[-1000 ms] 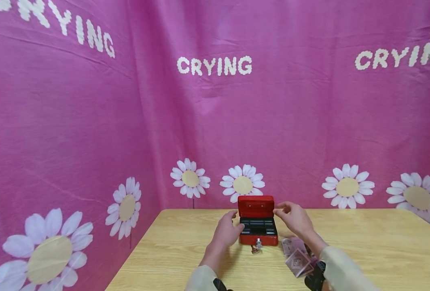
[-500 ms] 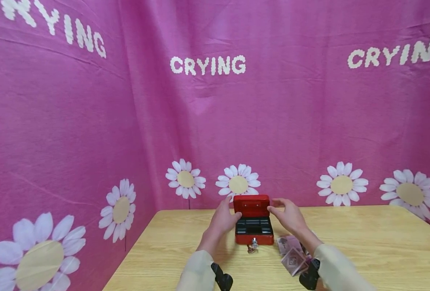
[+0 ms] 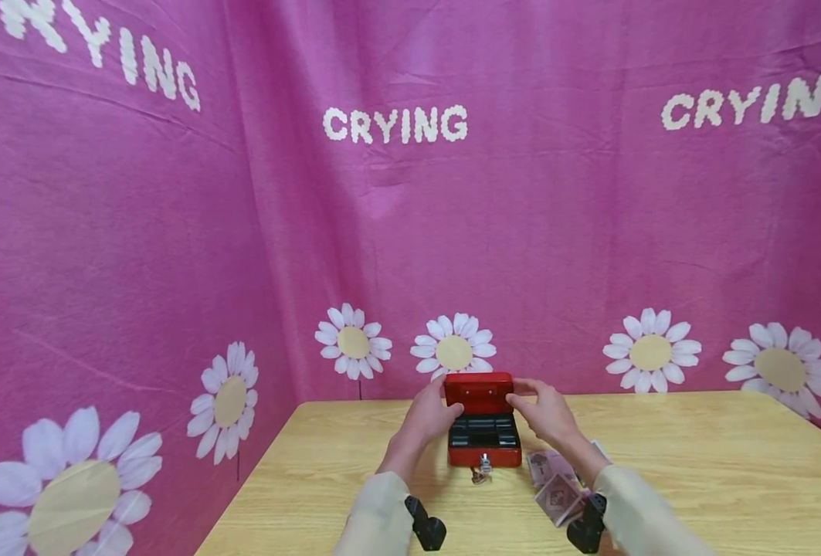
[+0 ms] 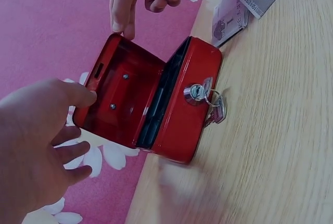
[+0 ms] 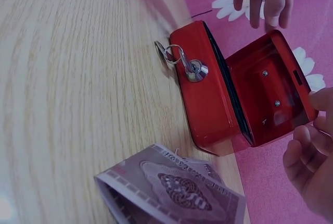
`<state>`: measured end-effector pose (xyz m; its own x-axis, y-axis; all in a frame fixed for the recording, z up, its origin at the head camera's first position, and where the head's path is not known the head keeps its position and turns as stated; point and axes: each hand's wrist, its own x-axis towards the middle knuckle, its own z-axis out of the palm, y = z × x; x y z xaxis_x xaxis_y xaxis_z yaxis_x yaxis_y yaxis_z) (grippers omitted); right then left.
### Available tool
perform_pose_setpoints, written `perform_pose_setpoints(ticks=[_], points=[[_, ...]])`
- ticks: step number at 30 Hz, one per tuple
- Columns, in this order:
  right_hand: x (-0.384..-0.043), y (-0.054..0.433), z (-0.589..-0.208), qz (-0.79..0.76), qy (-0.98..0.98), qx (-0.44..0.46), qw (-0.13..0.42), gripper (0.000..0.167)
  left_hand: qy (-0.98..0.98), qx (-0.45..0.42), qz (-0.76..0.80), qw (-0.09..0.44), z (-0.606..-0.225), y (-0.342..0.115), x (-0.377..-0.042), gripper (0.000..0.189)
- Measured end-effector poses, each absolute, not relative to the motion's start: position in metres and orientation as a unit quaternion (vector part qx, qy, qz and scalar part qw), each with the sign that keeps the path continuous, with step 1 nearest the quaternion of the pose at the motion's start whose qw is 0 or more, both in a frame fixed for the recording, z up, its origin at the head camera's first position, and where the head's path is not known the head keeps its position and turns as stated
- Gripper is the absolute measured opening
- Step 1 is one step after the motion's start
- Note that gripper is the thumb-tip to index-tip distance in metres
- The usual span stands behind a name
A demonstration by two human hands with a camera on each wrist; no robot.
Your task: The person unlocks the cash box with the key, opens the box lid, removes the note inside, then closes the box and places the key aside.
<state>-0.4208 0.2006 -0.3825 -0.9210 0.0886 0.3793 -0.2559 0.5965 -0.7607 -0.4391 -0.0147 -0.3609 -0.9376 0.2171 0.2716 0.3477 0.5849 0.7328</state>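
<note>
A red metal cash box [image 3: 500, 458] stands on the table with its lid [image 3: 480, 395] raised upright. Inside lies a black compartment tray [image 3: 483, 431]. A key sits in the front lock [image 4: 194, 93], and a second key [image 4: 218, 110] hangs from its ring. My left hand [image 3: 424, 423] grips the lid's left upper corner, thumb on the inner face and fingers behind. On the opposite corner, my right hand [image 3: 547, 418] holds the lid the same way, its thumb at the inner edge. Parts of the fingers are hidden behind the lid.
Folded banknotes [image 3: 558, 494] lie on the wooden table [image 3: 716, 471], right of the box and beside the right forearm. A pink curtain [image 3: 521, 232] with daisies hangs behind the table and along its left side.
My left hand has risen from the box's left side to the lid's corner and taken hold. My right thumb has settled on the lid. The head view has shifted slightly.
</note>
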Motion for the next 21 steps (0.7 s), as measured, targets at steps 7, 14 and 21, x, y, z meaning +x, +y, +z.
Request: perform_pose_setpoints(ticks=[7,14,21], points=[[-0.418,0.202,-0.383,0.451,-0.87,0.05,0.192,0.047,-0.894,-0.154,-0.413,0.08,-0.365,-0.014,-0.437,0.063],[-0.417,0.199,-0.384,0.452,-0.868,0.046,0.203,0.043,-0.89,-0.134,-0.43,0.067,-0.368,-0.016,-0.431,0.064],[-0.41,0.199,-0.387,0.457,-0.868,0.035,0.192,0.042,-0.886,-0.153,-0.428,0.088,-0.374,-0.019,-0.427,0.064]])
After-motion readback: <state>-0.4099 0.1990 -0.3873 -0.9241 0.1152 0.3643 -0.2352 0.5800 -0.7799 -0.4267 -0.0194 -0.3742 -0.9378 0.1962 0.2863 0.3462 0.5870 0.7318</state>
